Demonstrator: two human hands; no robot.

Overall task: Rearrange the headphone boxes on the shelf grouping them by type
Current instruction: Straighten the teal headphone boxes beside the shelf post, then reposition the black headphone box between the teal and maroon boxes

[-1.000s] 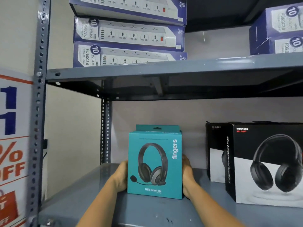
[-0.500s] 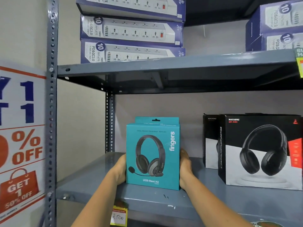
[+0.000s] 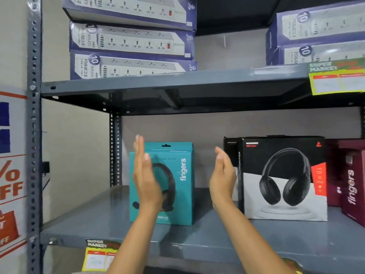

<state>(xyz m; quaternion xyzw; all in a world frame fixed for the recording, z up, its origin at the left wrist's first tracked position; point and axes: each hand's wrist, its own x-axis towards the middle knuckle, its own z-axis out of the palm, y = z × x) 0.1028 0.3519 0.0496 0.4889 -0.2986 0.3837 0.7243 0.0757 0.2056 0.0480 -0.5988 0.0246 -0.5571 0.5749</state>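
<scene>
A teal "fingers" headset box [image 3: 177,186] stands upright on the grey shelf [image 3: 207,242], with a second teal box [image 3: 169,147] right behind it. My left hand [image 3: 145,177] is raised flat in front of the box's left half, fingers straight, holding nothing. My right hand [image 3: 222,177] is open to the right of the box, apart from it. Further right stand a black-and-white headphone box [image 3: 282,178] with another black box [image 3: 230,149] behind it, and a maroon "fingers" box [image 3: 353,186] at the frame's edge.
Stacked blue power-strip boxes [image 3: 128,40] fill the upper shelf, with more power-strip boxes [image 3: 316,32] at the right. A perforated steel post [image 3: 34,135] stands at left beside a sale poster [image 3: 11,175]. Yellow price tags [image 3: 98,256] hang on the shelf edge.
Both hands have let go of the teal box's sides and lifted up and back, fingers spread flat. The box stays standing on the shelf. The camera has pulled back.
</scene>
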